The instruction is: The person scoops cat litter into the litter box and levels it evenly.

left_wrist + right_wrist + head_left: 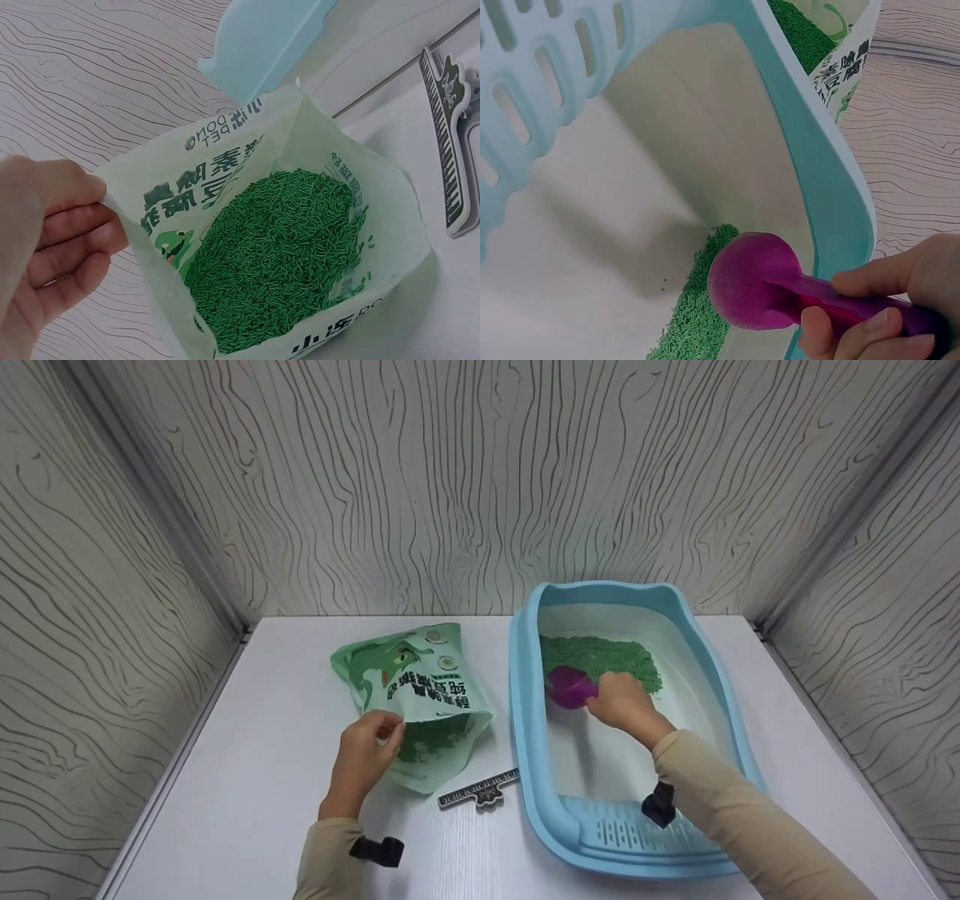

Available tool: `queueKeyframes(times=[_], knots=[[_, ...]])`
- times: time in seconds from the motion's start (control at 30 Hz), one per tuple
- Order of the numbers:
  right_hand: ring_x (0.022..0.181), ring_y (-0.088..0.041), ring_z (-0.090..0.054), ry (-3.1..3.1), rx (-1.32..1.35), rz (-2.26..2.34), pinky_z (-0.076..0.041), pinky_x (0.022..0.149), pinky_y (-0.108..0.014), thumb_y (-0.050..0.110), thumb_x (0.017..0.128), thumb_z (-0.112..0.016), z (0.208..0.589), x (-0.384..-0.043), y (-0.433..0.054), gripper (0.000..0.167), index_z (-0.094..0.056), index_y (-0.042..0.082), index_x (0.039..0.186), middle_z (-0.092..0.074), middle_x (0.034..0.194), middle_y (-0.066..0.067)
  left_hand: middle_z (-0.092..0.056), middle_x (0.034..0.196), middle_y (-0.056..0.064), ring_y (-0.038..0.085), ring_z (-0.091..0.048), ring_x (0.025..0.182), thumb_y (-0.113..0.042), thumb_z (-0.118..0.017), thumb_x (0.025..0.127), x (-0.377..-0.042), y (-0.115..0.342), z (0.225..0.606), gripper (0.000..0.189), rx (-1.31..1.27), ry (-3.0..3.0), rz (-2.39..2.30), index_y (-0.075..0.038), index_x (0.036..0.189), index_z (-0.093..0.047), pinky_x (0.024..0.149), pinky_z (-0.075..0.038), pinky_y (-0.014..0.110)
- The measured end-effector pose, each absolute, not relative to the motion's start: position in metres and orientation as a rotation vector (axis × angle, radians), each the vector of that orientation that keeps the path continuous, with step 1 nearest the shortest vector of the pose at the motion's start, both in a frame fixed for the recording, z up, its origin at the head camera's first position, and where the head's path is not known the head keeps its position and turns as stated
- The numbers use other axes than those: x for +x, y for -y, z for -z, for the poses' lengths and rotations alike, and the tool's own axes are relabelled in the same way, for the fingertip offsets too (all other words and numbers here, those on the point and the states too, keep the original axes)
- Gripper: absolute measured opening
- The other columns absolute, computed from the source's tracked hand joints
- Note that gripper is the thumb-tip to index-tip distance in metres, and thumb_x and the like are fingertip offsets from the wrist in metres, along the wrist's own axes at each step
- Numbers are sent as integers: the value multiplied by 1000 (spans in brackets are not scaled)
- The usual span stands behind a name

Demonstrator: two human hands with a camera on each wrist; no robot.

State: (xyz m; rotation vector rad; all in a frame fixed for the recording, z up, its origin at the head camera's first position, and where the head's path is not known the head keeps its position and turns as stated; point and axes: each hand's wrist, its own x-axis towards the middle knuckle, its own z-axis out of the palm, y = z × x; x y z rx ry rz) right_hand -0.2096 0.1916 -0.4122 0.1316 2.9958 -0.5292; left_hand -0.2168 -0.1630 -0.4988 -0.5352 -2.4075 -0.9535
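In the head view my left hand (365,754) pinches the rim of a pale green bag of cat litter (420,675) lying mouth toward me. The left wrist view looks into the bag, where green litter pellets (277,247) are heaped. My right hand (624,705) grips the handle of a purple scoop (570,688) inside a light blue litter box (529,735). The scoop's bowl sits at the edge of a patch of green pellets (604,656) at the box's far end. In the right wrist view the underside of the bowl shows, hiding its contents.
A black-and-white sealing clip (480,791) lies on the white table (247,780) between bag and box. A slotted step (630,829) spans the box's near end. Wood-patterned panels (450,487) stand behind and at both sides.
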Motion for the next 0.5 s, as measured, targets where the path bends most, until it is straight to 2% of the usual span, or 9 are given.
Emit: queueKeyframes(times=[0.2, 0.5], knots=[[58, -17, -42, -3019, 109, 509, -33, 50, -27, 13, 86, -60, 411, -208, -191, 20, -55, 0, 71, -46, 62, -4, -69, 78, 6, 15, -64, 68, -2, -70, 83, -216, 163, 499, 5, -519, 2420, 958, -4, 85, -66, 63, -56, 27], [58, -18, -42, -3030, 108, 532, -33, 51, -27, 13, 86, -60, 409, -205, -195, 20, -55, -1, 73, -47, 62, -5, -70, 78, 6, 13, -64, 69, -3, -71, 82, -216, 162, 499, 6, -507, 2421, 962, -5, 85, -67, 63, -57, 26]])
